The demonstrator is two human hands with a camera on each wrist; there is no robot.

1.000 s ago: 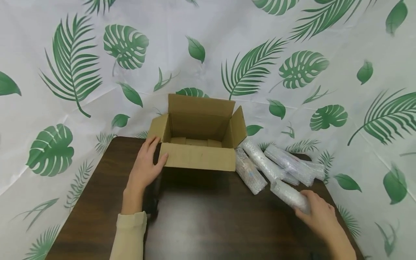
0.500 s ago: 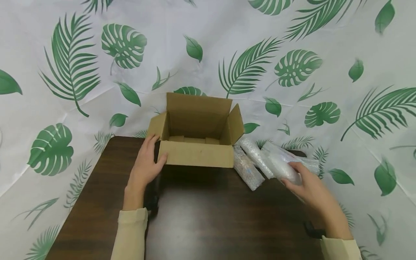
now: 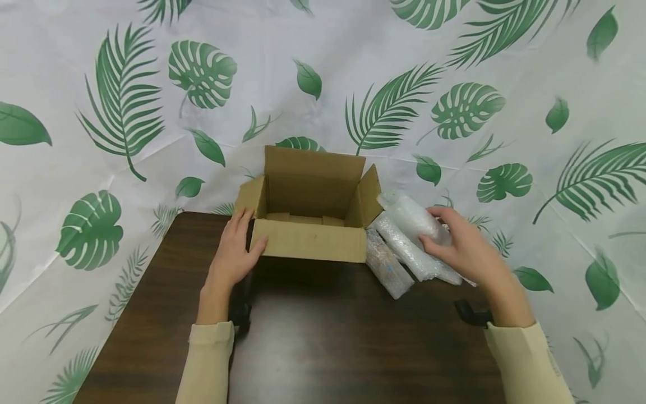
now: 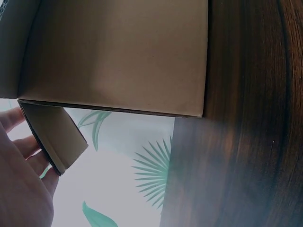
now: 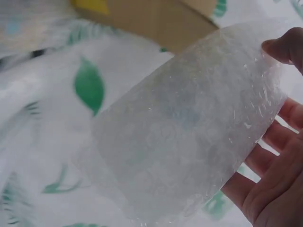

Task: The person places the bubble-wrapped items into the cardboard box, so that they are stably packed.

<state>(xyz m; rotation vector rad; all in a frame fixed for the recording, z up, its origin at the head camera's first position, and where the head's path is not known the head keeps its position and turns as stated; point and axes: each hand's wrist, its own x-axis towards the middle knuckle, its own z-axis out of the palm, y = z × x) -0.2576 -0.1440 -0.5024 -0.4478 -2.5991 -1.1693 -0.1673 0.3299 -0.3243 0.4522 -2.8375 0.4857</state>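
Note:
My right hand [image 3: 464,247] grips one end of a bubble-wrapped package [image 3: 409,213], thumb on one side and fingers on the other. What lies inside the wrap is blurred by the plastic. The right wrist view shows this translucent package [image 5: 184,118] filling the space ahead of the palm, tilted. An open cardboard box [image 3: 309,241] stands at the back of the table with its flaps spread. My left hand [image 3: 234,249] rests at the box's front left corner, thumb at the front flap, fingers extended against the outside of the left side flap [image 4: 57,137].
Several more bubble-wrapped packages [image 3: 388,266] lie in a pile right of the box, below the lifted one. The dark wooden table [image 3: 363,336] stretches in front. A leaf-patterned white sheet [image 3: 323,73] hangs close behind the box.
My right hand has lifted the bubble-wrapped package from the right side, bringing it up and leftward over the pile toward the box. The left hand stays at the box corner.

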